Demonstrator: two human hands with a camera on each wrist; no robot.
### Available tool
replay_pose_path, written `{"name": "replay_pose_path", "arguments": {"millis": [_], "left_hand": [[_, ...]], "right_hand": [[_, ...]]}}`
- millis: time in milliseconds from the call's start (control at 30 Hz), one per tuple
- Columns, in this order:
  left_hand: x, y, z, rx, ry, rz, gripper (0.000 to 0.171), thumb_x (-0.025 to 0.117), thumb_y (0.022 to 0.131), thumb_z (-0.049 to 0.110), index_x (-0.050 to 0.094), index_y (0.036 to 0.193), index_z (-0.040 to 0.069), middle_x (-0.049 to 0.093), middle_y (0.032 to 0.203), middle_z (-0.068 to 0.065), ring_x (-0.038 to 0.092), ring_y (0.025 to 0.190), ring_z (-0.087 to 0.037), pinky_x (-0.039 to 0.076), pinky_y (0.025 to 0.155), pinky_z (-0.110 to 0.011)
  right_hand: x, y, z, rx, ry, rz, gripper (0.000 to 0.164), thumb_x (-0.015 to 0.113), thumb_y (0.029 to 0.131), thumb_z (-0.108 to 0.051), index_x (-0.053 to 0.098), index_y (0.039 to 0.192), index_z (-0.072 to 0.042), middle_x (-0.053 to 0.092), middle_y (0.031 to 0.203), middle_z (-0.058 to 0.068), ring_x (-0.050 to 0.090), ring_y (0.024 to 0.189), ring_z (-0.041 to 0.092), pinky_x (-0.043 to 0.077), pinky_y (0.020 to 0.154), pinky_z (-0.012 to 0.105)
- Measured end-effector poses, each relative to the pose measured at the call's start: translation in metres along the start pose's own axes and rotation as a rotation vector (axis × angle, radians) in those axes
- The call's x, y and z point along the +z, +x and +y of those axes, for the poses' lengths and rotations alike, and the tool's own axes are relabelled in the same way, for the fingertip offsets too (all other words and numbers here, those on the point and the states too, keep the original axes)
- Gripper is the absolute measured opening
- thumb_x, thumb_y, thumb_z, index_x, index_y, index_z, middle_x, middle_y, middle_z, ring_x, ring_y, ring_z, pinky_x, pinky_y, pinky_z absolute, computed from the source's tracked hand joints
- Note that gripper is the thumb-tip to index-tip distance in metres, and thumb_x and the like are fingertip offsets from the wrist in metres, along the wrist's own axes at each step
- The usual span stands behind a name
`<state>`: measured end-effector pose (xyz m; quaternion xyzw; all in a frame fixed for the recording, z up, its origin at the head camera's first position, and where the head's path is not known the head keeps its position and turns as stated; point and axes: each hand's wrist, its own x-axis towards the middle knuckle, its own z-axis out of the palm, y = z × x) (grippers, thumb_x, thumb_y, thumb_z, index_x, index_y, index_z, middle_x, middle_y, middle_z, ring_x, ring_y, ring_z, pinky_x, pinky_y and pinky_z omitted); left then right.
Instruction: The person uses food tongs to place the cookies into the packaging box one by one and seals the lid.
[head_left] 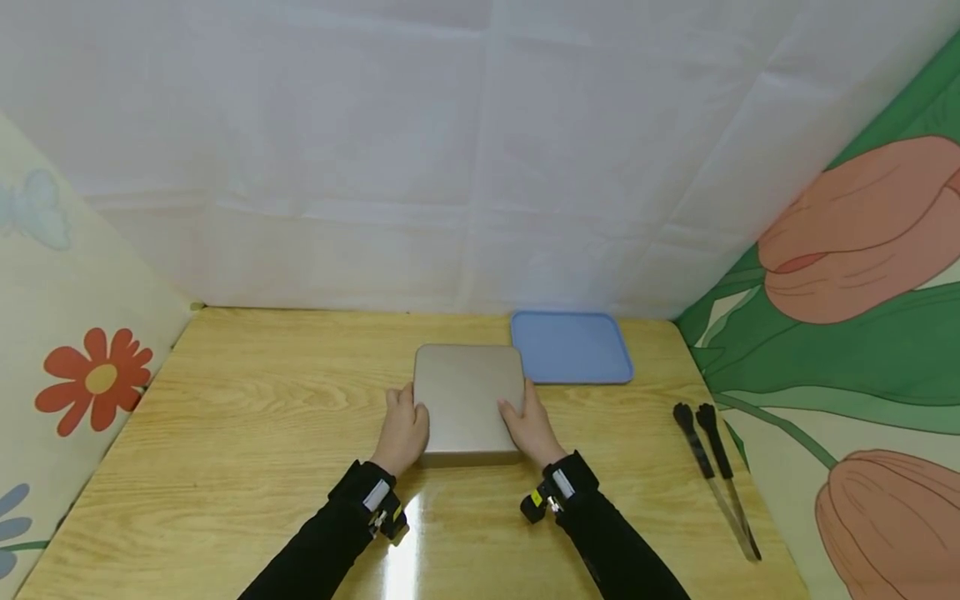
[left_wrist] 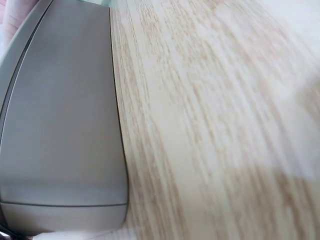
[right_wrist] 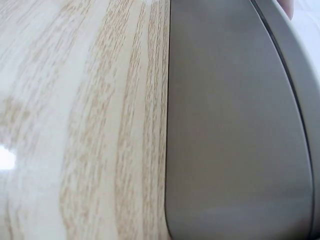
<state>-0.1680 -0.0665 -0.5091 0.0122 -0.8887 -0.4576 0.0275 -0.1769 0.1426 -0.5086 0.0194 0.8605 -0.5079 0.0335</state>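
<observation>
A flat, square metallic grey-beige box [head_left: 468, 400] with rounded corners sits on the wooden table in the head view. My left hand [head_left: 402, 432] grips its left side, and my right hand [head_left: 531, 423] holds the right side with the thumb on the top edge. Both wrist views show the smooth front wall of the box [left_wrist: 65, 110], with a thin seam running near its upper edge. Fingers on the far side are mostly hidden. What the box contains cannot be seen.
A blue tray [head_left: 573, 348] lies behind the box to the right, close to its back corner. Metal tongs [head_left: 720, 479] with black tips lie near the table's right edge. A white cloth backdrop [head_left: 337, 167] rises behind the wooden table [head_left: 262, 417], with patterned panels on both sides.
</observation>
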Motion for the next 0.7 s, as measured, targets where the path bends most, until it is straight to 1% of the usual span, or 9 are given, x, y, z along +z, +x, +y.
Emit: {"name": "replay_pose_path", "arguments": {"millis": [133,267,333,467,567,633,700], "left_hand": [[-0.001,0.001,0.001,0.012,0.008,0.008,0.048,0.034,0.091,0.007,0.029,0.132,-0.018,0.035,0.106,-0.024,0.049,0.096,-0.036,0.038,0.089,-0.047],[-0.002,0.002,0.001,0.012,0.008,-0.003,0.048,0.033,0.092,0.008,0.028,0.132,-0.018,0.035,0.107,-0.024,0.049,0.098,-0.036,0.039,0.089,-0.047],[-0.003,0.001,0.002,0.005,0.003,-0.012,0.049,0.032,0.092,0.008,0.027,0.132,-0.018,0.035,0.107,-0.024,0.049,0.098,-0.036,0.038,0.089,-0.047],[-0.004,0.000,0.002,0.015,0.003,-0.012,0.049,0.035,0.091,0.008,0.029,0.132,-0.018,0.035,0.106,-0.024,0.049,0.096,-0.036,0.038,0.089,-0.047],[-0.008,0.002,0.001,0.057,0.043,0.013,0.049,0.039,0.090,0.009,0.032,0.130,-0.018,0.037,0.106,-0.026,0.048,0.096,-0.038,0.038,0.087,-0.048],[-0.013,0.007,0.001,0.094,0.082,0.031,0.050,0.042,0.089,0.010,0.033,0.130,-0.016,0.038,0.110,-0.028,0.047,0.100,-0.039,0.037,0.088,-0.049],[-0.021,0.014,0.001,0.143,0.131,0.038,0.054,0.045,0.089,0.012,0.030,0.133,-0.015,0.037,0.118,-0.031,0.042,0.109,-0.042,0.034,0.092,-0.051]], "right_hand": [[0.001,0.001,-0.002,-0.027,0.010,0.007,0.066,0.051,0.092,-0.018,0.015,0.143,0.004,0.027,0.142,0.025,0.029,0.129,0.037,0.024,0.101,0.049],[0.001,0.001,-0.004,-0.050,0.006,0.009,0.064,0.051,0.093,-0.017,0.016,0.142,0.005,0.027,0.142,0.026,0.029,0.129,0.038,0.023,0.102,0.049],[0.001,0.001,-0.003,-0.044,0.001,0.007,0.065,0.051,0.093,-0.018,0.016,0.142,0.006,0.026,0.142,0.027,0.028,0.129,0.038,0.023,0.102,0.049],[-0.004,0.001,0.001,0.006,-0.022,-0.009,0.069,0.050,0.093,-0.026,0.012,0.143,0.006,0.021,0.144,0.027,0.023,0.131,0.039,0.021,0.103,0.049],[-0.015,0.004,0.000,0.027,-0.065,-0.028,0.072,0.048,0.094,-0.030,0.010,0.143,0.006,0.016,0.146,0.026,0.018,0.133,0.038,0.017,0.104,0.047],[-0.024,0.009,-0.005,0.005,-0.095,-0.038,0.071,0.047,0.094,-0.029,0.008,0.143,0.006,0.012,0.147,0.025,0.013,0.135,0.036,0.014,0.106,0.046],[-0.035,0.015,-0.012,-0.033,-0.136,-0.042,0.071,0.046,0.095,-0.029,0.007,0.143,0.006,0.009,0.147,0.026,0.011,0.135,0.036,0.012,0.106,0.045]]}}
